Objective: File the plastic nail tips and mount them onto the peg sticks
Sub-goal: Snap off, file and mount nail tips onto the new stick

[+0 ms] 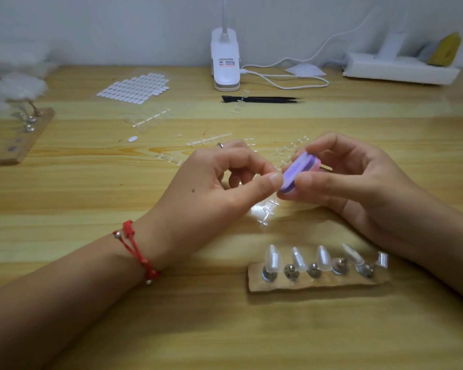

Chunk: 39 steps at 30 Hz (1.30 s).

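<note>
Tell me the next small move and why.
Probably one short stroke of the file across whatever is pinched against it. The right hand grips the file, and the left hand pinches right at its end, presumably on a tip hidden between the fingers. Both are held up, away from the peg strip, so filing rather than mounting seems to be the current step.
</note>
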Motion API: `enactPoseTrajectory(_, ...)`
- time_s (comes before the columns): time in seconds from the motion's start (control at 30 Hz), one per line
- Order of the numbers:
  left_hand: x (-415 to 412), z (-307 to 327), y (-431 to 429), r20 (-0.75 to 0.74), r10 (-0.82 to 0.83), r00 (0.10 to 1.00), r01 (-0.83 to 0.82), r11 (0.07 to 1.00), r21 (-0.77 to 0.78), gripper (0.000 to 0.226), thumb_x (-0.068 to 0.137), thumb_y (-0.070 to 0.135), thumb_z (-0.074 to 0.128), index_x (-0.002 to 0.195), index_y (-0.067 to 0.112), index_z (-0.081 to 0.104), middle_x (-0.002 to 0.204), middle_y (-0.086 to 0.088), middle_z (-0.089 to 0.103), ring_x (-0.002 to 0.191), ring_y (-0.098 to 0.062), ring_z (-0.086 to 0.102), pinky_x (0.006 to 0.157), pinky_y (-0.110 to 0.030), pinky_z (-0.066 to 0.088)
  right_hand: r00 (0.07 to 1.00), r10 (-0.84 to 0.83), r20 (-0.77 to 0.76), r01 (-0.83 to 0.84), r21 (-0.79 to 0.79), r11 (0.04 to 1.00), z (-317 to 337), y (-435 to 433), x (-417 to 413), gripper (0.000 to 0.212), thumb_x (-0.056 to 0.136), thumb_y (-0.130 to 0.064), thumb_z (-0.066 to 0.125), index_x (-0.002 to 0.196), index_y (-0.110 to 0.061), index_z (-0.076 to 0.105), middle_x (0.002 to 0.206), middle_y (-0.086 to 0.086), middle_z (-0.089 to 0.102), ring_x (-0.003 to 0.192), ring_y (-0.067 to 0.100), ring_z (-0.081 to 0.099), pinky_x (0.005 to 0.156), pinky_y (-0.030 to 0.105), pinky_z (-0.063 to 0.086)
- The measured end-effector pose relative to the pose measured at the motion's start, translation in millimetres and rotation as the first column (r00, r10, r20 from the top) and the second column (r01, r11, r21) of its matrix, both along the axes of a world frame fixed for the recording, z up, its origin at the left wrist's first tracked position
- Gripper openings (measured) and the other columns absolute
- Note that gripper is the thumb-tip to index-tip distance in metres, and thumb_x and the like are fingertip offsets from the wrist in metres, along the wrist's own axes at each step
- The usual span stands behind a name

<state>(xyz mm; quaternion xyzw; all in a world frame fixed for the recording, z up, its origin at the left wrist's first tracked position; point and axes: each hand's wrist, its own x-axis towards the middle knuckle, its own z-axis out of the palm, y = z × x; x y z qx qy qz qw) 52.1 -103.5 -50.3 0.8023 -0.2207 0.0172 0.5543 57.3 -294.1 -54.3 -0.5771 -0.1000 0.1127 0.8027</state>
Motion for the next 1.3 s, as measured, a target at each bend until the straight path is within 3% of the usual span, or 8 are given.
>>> enactPoseTrajectory(0.1,0.8,-0.1,1.1,-0.017,0.009,1.000,-0.009,1.000,-0.012,0.008,0.075,0.027,0.065,0.071,0.021,0.068,0.075,-0.014,0.052,0.056,-0.001,0.040,0.057,-0.007,0.030,0.999,-0.035,-0.041,0.038,0.055,0.998,1.3,-0.8,1.9,0.032,0.058,-0.002,0.071,0.088,-0.011,0.063,0.074,0.005,0.069,0.069,0.019,0.071,0.069,0.031,0.059)
enactPoseTrajectory(0.27,1.8,0.1,2.3,-0.026,0.018,0.999,-0.018,1.000,-0.019,0.013,0.083,0.018,0.071,0.071,0.021,0.067,0.077,-0.017,0.054,0.055,-0.002,0.039,0.056,-0.010,0.031,1.000,0.019,0.005,-0.019,-0.027,0.999,0.5,2.5,0.4,0.028,0.050,-0.008,0.077,0.074,-0.020,0.076,0.082,0.005,0.072,0.072,0.019,0.071,0.065,0.028,0.058)
enactPoseTrajectory(0.43,0.8,0.3,1.6,-0.018,0.004,1.000,-0.004,1.000,-0.016,0.012,0.083,0.014,0.070,0.072,0.017,0.068,0.074,-0.015,0.051,0.054,-0.002,0.038,0.056,-0.008,0.031,0.999,0.033,0.003,-0.033,-0.004,0.999,1.1,-0.2,2.1,0.031,0.054,-0.013,0.076,0.084,-0.020,0.080,0.084,0.006,0.075,0.074,0.016,0.072,0.066,0.026,0.058)
enactPoseTrajectory(0.5,1.6,0.2,2.1,-0.016,0.017,1.000,-0.017,1.000,-0.016,0.010,0.082,0.017,0.072,0.073,0.017,0.068,0.070,-0.008,0.050,0.055,-0.002,0.038,0.056,-0.009,0.031,0.996,0.075,0.038,-0.072,-0.077,0.994,0.6,2.4,-0.1,0.033,0.055,-0.014,0.077,0.087,-0.022,0.080,0.084,0.006,0.075,0.073,0.016,0.072,0.065,0.024,0.058)
enactPoseTrajectory(0.7,-0.7,-0.2,0.3,-0.011,-0.019,1.000,0.019,1.000,0.022,0.008,0.074,0.027,0.066,0.069,0.021,0.067,0.075,-0.018,0.053,0.057,-0.001,0.040,0.058,-0.008,0.031,0.998,0.061,0.010,-0.060,-0.018,0.998,-0.4,-2.0,4.0,0.029,0.070,-0.006,0.068,0.095,-0.017,0.079,0.094,0.005,0.075,0.083,0.014,0.072,0.067,0.023,0.057)
enactPoseTrajectory(0.93,-1.1,0.2,0.0,-0.002,-0.033,0.999,0.033,0.999,0.031,0.008,0.075,0.027,0.065,0.068,0.022,0.067,0.075,-0.018,0.053,0.057,-0.001,0.039,0.058,-0.008,0.030,0.994,0.104,0.027,-0.103,-0.053,0.993,-0.1,-2.8,4.6,0.033,0.067,-0.008,0.077,0.098,-0.020,0.079,0.094,0.004,0.075,0.085,0.012,0.071,0.068,0.022,0.057)
enactPoseTrajectory(1.1,0.4,0.2,1.0,0.030,0.036,0.999,-0.036,0.999,-0.008,0.007,0.076,0.026,0.063,0.070,0.023,0.066,0.066,0.000,0.048,0.056,-0.001,0.039,0.057,-0.007,0.031,0.986,0.152,0.064,-0.141,-0.155,0.978,-1.5,0.2,-0.5,0.037,0.061,-0.021,0.077,0.097,-0.027,0.078,0.092,0.005,0.076,0.078,0.014,0.072,0.068,0.022,0.056)
enactPoseTrajectory(1.3,-1.9,-0.7,-2.0,0.061,0.024,0.998,-0.026,0.999,0.036,0.007,0.075,0.028,0.065,0.069,0.024,0.066,0.067,0.002,0.047,0.061,-0.002,0.040,0.058,-0.009,0.032,0.991,0.103,0.080,-0.095,-0.094,0.991,-3.2,-1.7,2.4,0.034,0.058,-0.018,0.078,0.092,-0.022,0.079,0.088,0.006,0.075,0.075,0.016,0.072,0.067,0.024,0.057)
